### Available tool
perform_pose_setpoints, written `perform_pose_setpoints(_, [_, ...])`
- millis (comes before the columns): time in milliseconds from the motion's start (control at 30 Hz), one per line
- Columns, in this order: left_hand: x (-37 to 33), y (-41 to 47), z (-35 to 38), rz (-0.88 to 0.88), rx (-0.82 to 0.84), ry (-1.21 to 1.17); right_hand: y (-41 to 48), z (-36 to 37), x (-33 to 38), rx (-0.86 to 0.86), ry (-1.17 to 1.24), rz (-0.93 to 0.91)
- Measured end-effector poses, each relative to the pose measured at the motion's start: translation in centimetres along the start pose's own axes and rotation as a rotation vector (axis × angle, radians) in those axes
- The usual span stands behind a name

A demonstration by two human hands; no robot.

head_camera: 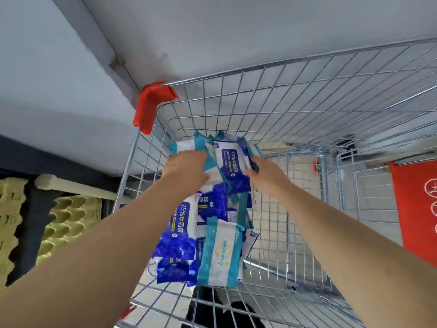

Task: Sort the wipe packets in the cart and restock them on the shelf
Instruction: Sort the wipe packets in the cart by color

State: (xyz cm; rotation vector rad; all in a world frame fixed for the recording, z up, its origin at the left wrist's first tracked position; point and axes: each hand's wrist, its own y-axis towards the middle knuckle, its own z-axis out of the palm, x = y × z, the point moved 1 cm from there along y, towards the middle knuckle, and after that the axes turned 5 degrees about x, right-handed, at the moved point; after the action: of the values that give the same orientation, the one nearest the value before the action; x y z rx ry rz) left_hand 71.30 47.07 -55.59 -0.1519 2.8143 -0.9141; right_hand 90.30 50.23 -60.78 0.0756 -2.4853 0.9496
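Yellow egg trays (pixel 68 221) and a pale rod (pixel 75 187) lie left, a red banner (pixel 418 209) right

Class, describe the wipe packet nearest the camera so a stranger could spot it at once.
Find the wire cart. Inside, nearest the viewer, lies a white packet with teal edges and yellow print; the packets beside it are dark blue.

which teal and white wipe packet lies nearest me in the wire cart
The teal and white wipe packet with the yellow emblem, atop blue packets at the wire cart's near end; other teal ones lie farther, toward the left hand.
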Motion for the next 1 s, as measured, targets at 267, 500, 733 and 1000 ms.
perform_pose_setpoints(267, [2.3,1.7,0.2,-0.029,-0.153,-0.23,-0.3,-0.7,-0.7,-0.069,0.124,-0.041])
perform_pose_setpoints(500, [1.6,2.5,-0.2,-0.093,-0.126,-0.206,1.7,0.6,-2.4,-0.005,0.299,0.017])
perform_pose_setpoints(733, [0.2,2.7,-0.4,-0.019,-0.186,-0.377,3.2,0.0,-4.6,0.111,0.451,0.069])
perform_pose_setpoints(1000, [-0.1,3.5,0.4,-0.065,-0.124,-0.298,3.4,-0.3,-4.4,0.133,0.539,0.068])
